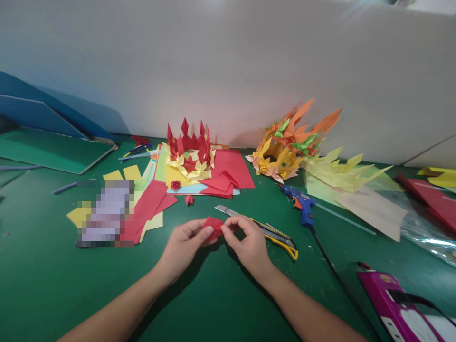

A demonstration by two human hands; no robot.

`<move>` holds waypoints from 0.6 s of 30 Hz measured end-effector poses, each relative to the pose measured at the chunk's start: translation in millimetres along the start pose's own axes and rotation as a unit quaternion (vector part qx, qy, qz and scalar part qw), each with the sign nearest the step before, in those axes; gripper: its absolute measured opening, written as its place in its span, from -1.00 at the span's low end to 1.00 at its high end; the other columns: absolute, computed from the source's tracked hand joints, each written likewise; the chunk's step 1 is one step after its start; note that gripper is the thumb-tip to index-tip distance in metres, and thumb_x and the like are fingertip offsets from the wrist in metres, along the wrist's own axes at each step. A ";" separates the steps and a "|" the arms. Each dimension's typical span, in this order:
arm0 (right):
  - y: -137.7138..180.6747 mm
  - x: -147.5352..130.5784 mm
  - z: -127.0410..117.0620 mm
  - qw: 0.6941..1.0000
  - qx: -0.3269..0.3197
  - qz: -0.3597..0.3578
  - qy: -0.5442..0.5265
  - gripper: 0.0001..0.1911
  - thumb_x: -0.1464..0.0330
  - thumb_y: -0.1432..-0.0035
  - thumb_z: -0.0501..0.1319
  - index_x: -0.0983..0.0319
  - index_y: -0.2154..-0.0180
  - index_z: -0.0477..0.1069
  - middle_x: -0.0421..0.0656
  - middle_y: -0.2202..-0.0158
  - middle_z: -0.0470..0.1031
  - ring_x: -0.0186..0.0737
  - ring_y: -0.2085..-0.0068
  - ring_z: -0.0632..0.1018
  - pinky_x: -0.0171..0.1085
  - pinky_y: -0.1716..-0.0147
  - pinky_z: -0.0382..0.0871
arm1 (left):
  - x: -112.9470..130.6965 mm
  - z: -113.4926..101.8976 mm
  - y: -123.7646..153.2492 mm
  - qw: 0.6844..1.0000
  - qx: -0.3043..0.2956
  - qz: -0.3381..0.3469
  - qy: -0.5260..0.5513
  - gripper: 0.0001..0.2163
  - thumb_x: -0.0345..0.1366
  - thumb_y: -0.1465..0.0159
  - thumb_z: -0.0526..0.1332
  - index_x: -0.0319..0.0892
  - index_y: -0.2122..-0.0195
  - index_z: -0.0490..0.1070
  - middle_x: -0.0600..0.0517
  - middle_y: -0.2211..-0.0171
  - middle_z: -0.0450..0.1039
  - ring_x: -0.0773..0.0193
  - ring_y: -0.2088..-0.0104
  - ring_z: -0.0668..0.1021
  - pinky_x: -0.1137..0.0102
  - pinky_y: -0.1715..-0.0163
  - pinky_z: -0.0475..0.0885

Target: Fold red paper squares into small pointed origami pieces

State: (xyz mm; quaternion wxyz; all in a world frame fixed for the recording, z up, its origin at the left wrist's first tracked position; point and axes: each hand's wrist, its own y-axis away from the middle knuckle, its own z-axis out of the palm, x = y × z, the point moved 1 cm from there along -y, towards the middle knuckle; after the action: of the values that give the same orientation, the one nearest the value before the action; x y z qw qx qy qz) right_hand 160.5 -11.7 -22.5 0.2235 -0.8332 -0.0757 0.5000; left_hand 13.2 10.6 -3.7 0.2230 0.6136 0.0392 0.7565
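Observation:
Between my hands is a small folded piece of red paper (213, 227), held up over the green table (199, 304). My left hand (185, 244) grips it with the thumb on top and fingers beneath. At its right edge, my right hand (249, 244) pinches the paper between thumb and index finger. Just behind my right hand lies a yellow utility knife (280, 237) with its blade out. Two small folded red paper flowers, one (189, 201) on the table and another (175, 185) by the paper stack, sit beyond my hands.
A red-and-yellow paper crown (188, 147) stands on stacked coloured paper (242, 166). An orange-and-yellow crown (285, 147) is right of it. A blue glue gun (301, 202) trails its cord towards a magenta power strip (395, 304). Red paper strips (146, 211) lie left, beside a blurred-out object (107, 213).

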 end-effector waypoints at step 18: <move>2.4 -1.0 2.9 0.999 -0.007 0.033 -0.030 -0.91 0.39 -0.04 0.17 0.21 0.50 0.32 -0.26 0.55 0.39 -0.33 0.52 0.40 -0.34 0.46 0.31 | 2.4 -1.4 3.5 0.995 0.020 0.029 -0.094 -0.80 -0.21 0.08 0.38 -0.21 0.46 0.55 0.01 0.50 0.59 0.27 0.46 0.55 0.41 0.38 0.44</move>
State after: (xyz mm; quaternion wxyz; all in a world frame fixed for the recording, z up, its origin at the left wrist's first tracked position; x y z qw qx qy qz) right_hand 157.2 -13.4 -23.9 0.1983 -0.8216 -0.0586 0.5312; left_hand 10.5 8.7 -0.7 0.1910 0.6874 0.0154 0.7005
